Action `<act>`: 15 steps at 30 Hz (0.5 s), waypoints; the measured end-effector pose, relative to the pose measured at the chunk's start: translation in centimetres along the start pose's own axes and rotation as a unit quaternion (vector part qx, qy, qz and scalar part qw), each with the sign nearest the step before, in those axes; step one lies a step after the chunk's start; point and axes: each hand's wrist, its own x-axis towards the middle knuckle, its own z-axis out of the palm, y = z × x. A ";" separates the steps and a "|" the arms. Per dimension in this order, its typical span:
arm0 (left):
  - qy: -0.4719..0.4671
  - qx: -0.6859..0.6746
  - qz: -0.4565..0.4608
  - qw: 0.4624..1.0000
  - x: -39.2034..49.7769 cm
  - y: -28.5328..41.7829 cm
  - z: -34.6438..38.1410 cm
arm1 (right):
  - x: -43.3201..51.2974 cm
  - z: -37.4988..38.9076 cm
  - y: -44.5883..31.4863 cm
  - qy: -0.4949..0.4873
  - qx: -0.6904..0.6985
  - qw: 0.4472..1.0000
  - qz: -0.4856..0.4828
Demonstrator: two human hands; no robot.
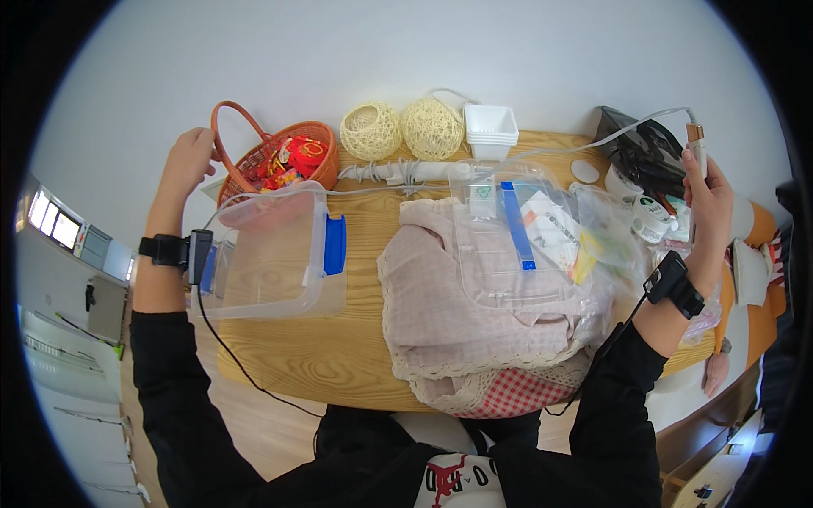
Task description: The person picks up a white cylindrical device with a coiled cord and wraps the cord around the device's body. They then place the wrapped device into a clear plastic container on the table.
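At the upper left, my left hand (192, 159) is at the handle of an orange woven basket (329, 143), its fingers curled beside the handle; whether they grip it is unclear. Red and gold packets and ornaments (306, 157) fill the basket. On the right my right hand (710, 187) is closed around a slim white and rose-gold handheld device (697, 152), whose grey cable (591, 145) runs left across the table. An open transparent plastic bin (273, 254) with a blue latch (335, 244) stands in front of the basket. Its clear lid (483, 273) lies on folded pale lace-edged cloth (432, 305).
Two woven string balls (371, 131), stacked white plastic trays (492, 127) and a cord-wrapped white tube (438, 170) line the wooden table's (292, 355) back. A black plastic bag (641, 143), a white jar (650, 219) and clear bags (613, 232) crowd the right. Red checked cloth (524, 392) overhangs the front edge.
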 end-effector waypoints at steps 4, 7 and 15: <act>0.011 0.026 0.022 0.999 0.4 0.9 0.9 | -0.1 0.3 0.0 0.009 0.006 1.000 0.000; -0.015 0.014 0.012 1.000 0.7 1.0 1.0 | 0.1 0.4 0.1 0.011 0.002 1.000 0.006; -0.041 -0.083 -0.014 0.996 1.7 0.7 1.2 | 0.2 0.6 0.4 0.004 -0.001 1.000 0.002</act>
